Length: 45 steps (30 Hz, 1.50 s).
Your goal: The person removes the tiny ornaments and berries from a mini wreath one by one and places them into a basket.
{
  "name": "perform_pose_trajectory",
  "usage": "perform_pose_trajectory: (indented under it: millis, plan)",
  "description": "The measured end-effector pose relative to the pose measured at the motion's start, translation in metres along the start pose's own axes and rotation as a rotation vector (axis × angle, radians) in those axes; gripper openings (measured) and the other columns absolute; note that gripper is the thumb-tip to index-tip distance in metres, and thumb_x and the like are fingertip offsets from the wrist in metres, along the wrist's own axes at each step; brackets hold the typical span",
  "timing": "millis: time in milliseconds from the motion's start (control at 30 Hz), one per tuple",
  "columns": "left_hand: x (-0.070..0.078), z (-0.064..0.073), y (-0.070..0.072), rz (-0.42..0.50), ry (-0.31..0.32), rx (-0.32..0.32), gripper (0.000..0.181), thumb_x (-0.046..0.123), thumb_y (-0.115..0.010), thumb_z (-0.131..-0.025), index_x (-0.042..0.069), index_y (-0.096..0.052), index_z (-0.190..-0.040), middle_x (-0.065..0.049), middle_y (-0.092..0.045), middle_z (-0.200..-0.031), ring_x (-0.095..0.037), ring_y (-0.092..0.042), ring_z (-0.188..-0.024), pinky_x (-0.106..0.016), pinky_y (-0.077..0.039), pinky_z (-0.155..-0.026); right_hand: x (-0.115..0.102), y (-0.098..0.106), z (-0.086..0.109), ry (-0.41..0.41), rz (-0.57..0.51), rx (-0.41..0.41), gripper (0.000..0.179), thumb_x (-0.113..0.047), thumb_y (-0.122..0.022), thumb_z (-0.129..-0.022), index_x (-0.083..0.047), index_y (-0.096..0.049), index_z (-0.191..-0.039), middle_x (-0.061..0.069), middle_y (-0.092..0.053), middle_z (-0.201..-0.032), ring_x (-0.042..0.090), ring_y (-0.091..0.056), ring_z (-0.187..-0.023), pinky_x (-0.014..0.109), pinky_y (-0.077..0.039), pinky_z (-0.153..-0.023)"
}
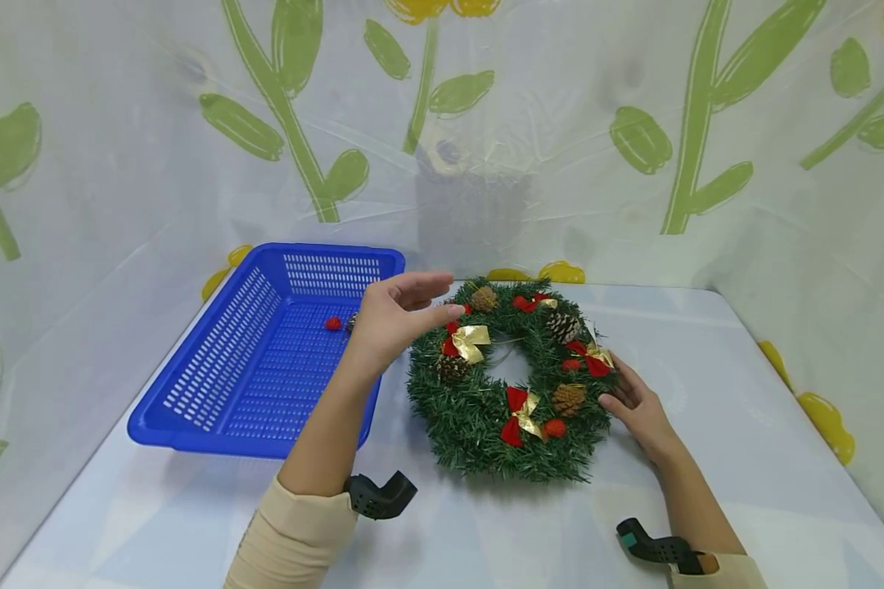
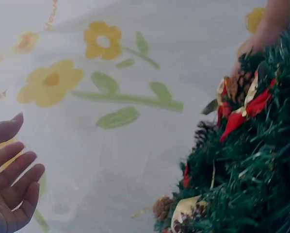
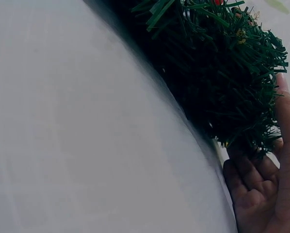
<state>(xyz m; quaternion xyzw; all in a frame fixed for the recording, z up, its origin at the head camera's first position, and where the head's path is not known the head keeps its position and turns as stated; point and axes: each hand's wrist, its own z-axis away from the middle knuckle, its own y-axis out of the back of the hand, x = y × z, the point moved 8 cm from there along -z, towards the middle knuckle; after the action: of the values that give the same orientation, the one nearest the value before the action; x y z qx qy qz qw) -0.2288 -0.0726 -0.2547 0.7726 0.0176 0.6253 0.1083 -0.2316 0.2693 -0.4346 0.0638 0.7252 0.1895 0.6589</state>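
A green Christmas wreath (image 1: 471, 433) lies on the table, trimmed with pine cones (image 1: 562, 327), red berries (image 1: 555, 428) and red-and-gold bows (image 1: 519, 415). My right hand (image 1: 642, 415) grips its right edge; in the right wrist view the fingers (image 3: 251, 174) reach under the greenery with the thumb along its side. Above the wreath's left side, my left hand (image 1: 394, 321) hovers with thumb and fingers apart, holding nothing. The left wrist view also has that hand (image 2: 11, 189) away from the wreath (image 2: 251, 170).
To the left stands a blue plastic basket (image 1: 191, 442) with slotted walls. A red berry (image 1: 333, 324) lies inside, near a pine cone (image 1: 350, 322) partly hidden by the left hand. A flower-printed sheet (image 1: 560, 164) hangs behind the white table (image 1: 692, 352).
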Motion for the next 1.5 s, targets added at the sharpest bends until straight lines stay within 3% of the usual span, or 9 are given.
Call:
perform_pose_trajectory:
  millis: [167, 300, 533, 667, 1000, 1267, 1500]
  plan:
    - [-0.011, 0.007, -0.014, -0.039, 0.059, -0.061, 0.043, 0.019, -0.077, -0.080, 0.014, -0.066, -0.121, -0.005, -0.065, -0.120, -0.019, -0.061, -0.111, -0.034, -0.050, -0.093, 0.001, 0.001, 0.000, -0.005, 0.000, 0.006, 0.071, -0.013, -0.055, -0.096, -0.018, -0.013, -0.153, 0.026, -0.019, -0.153, 0.049, -0.021, -0.136, 0.001, -0.032, -0.090]
    - [-0.023, 0.011, -0.023, -0.043, 0.100, -0.074, 0.045, 0.021, -0.079, -0.078, 0.015, -0.066, -0.121, -0.004, -0.066, -0.118, -0.021, -0.063, -0.107, -0.035, -0.052, -0.090, 0.001, 0.003, 0.000, -0.010, 0.005, 0.007, 0.071, -0.014, -0.055, -0.097, -0.019, -0.013, -0.154, 0.026, -0.018, -0.153, 0.048, -0.020, -0.137, 0.000, -0.031, -0.091]
    - [-0.044, 0.016, -0.038, 0.028, 0.116, -0.106, 0.046, 0.018, -0.078, -0.078, 0.011, -0.065, -0.122, -0.004, -0.065, -0.122, -0.019, -0.062, -0.110, -0.033, -0.052, -0.090, 0.007, 0.005, 0.000, -0.042, 0.025, 0.008, 0.071, -0.020, -0.055, -0.097, -0.024, -0.012, -0.154, 0.024, -0.015, -0.155, 0.047, -0.018, -0.138, -0.002, -0.030, -0.090]
    - [-0.055, 0.022, -0.045, 0.075, 0.104, -0.117, 0.046, 0.015, -0.077, -0.079, 0.010, -0.064, -0.123, -0.006, -0.064, -0.123, -0.026, -0.058, -0.115, -0.035, -0.050, -0.092, 0.007, 0.004, 0.001, -0.036, 0.028, 0.006, 0.070, -0.020, -0.054, -0.097, -0.024, -0.012, -0.153, 0.024, -0.014, -0.155, 0.047, -0.017, -0.138, -0.002, -0.029, -0.090]
    - [-0.073, 0.030, -0.048, 0.117, 0.034, -0.053, 0.042, 0.010, -0.077, -0.078, 0.009, -0.066, -0.119, -0.014, -0.064, -0.120, -0.033, -0.056, -0.111, -0.031, -0.051, -0.083, 0.008, 0.000, 0.002, -0.018, 0.005, 0.003, 0.070, -0.017, -0.054, -0.097, -0.021, -0.014, -0.153, 0.028, -0.016, -0.153, 0.050, -0.019, -0.136, 0.000, -0.031, -0.089]
    - [-0.080, 0.025, -0.046, 0.002, 0.010, 0.043, 0.042, 0.012, -0.079, -0.076, 0.010, -0.068, -0.116, -0.007, -0.068, -0.115, -0.025, -0.059, -0.108, -0.042, -0.048, -0.090, 0.005, -0.001, 0.000, -0.012, 0.022, 0.002, 0.069, -0.017, -0.054, -0.097, -0.022, -0.014, -0.153, 0.027, -0.018, -0.153, 0.050, -0.021, -0.136, 0.001, -0.031, -0.090]
    - [-0.086, 0.023, -0.045, -0.053, 0.002, 0.143, 0.040, 0.010, -0.080, -0.074, 0.012, -0.070, -0.112, -0.001, -0.069, -0.112, -0.018, -0.061, -0.107, -0.040, -0.048, -0.092, 0.001, -0.001, -0.001, -0.001, 0.020, 0.002, 0.069, -0.016, -0.054, -0.097, -0.020, -0.015, -0.153, 0.025, -0.017, -0.154, 0.047, -0.020, -0.137, 0.001, -0.031, -0.091]
